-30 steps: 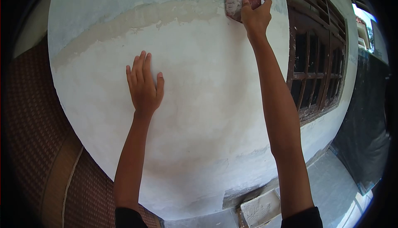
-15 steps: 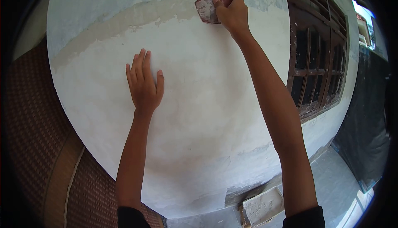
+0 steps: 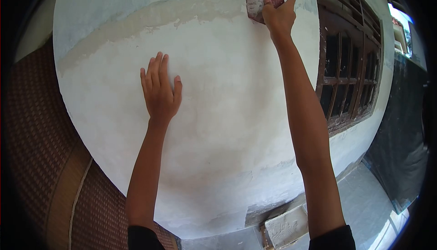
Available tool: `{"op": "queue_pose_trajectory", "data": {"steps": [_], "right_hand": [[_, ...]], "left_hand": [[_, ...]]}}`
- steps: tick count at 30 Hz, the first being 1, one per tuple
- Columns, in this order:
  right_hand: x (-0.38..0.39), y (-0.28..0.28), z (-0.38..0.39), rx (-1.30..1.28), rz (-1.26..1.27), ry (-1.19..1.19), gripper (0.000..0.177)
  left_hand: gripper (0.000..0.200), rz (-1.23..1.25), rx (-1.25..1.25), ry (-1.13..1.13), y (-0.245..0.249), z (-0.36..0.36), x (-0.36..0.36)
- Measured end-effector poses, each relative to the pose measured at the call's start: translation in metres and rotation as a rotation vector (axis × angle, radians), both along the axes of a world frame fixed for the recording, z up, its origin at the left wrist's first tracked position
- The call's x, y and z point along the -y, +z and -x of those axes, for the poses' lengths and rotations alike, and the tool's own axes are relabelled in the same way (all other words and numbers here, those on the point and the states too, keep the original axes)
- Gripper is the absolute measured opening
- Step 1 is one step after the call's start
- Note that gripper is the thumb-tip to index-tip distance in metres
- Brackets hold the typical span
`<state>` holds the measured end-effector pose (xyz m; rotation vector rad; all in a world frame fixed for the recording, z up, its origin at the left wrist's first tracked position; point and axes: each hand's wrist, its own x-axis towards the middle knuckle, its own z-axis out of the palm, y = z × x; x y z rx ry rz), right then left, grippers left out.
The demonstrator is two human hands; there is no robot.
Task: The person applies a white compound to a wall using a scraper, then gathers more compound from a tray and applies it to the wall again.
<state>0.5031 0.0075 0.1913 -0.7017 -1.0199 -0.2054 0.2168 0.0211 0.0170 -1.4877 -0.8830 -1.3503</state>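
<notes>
High on the wall, my right hand grips a dark red putty scraper smeared with whitish filler. Its flat blade lies against the plaster near the window side. My left hand rests on the wall, lower and to the left, with fingers stretched out and nothing held. A greyish band of filler arcs across the upper wall, left of the scraper. White coating covers the surface below it, and pale blue-green patches show above.
A brown wooden window with dark panes is set in the wall at right. A tray of pale filler sits low by the wall's foot. Woven brown matting stands at left, and a dark sheet hangs at far right.
My right hand has slid the scraper to the right along the upper wall, and the greyish band now shows further right. My left hand stays nearly in place.
</notes>
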Motion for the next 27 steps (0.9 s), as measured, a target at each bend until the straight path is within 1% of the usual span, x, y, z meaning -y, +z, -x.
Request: {"op": "queue_pose_trajectory", "data": {"steps": [2, 4, 6, 8, 10, 12, 14, 16, 17, 20, 22, 24, 26, 27], "right_hand": [[0.014, -0.003, 0.005, -0.105, -0.021, 0.218, 0.046], [-0.001, -0.002, 0.019, 0.099, -0.096, 0.104, 0.048], [-0.002, -0.010, 0.032, 0.266, 0.011, 0.031, 0.050], [-0.019, -0.007, 0.019, 0.164, 0.083, 0.047, 0.050], [-0.009, -0.007, -0.002, 0.062, 0.037, -0.025, 0.050], [-0.002, -0.006, -0.010, 0.032, -0.067, -0.162, 0.048], [0.006, -0.007, 0.003, -0.005, -0.094, 0.123, 0.047], [0.004, -0.008, 0.024, 0.129, -0.078, 0.047, 0.047], [-0.004, -0.010, 0.026, 0.202, -0.010, -0.041, 0.047], [-0.008, -0.006, 0.005, 0.134, 0.021, -0.065, 0.048], [-0.006, 0.000, -0.013, 0.065, -0.010, -0.153, 0.049], [0.008, 0.004, -0.002, -0.021, -0.045, 0.067, 0.049], [0.017, 0.001, 0.021, 0.087, 0.008, 0.133, 0.050], [-0.003, 0.001, 0.021, 0.199, -0.003, -0.083, 0.050]], "left_hand": [[0.059, -0.006, -0.003, -0.006, 0.000, 0.000, 0.000], [0.058, 0.003, -0.001, 0.009, 0.000, -0.001, 0.000], [0.058, 0.006, -0.006, 0.005, 0.000, 0.000, 0.000], [0.058, 0.006, -0.008, 0.004, 0.000, 0.000, 0.000], [0.058, -0.001, -0.003, 0.011, 0.000, 0.000, 0.000], [0.058, -0.003, 0.002, 0.016, 0.000, -0.001, 0.001], [0.058, -0.011, 0.000, 0.016, 0.001, -0.002, 0.000], [0.057, -0.014, -0.006, 0.022, 0.000, -0.001, 0.000], [0.057, -0.011, -0.009, 0.020, -0.001, -0.002, 0.000], [0.057, 0.002, -0.008, 0.017, 0.000, 0.000, 0.001], [0.057, -0.006, 0.000, 0.010, 0.000, 0.000, 0.000], [0.057, -0.007, 0.000, 0.011, -0.002, 0.000, 0.000], [0.057, -0.017, -0.005, 0.008, 0.001, -0.001, -0.001], [0.057, -0.009, -0.003, 0.002, 0.001, -0.001, 0.000]]}}
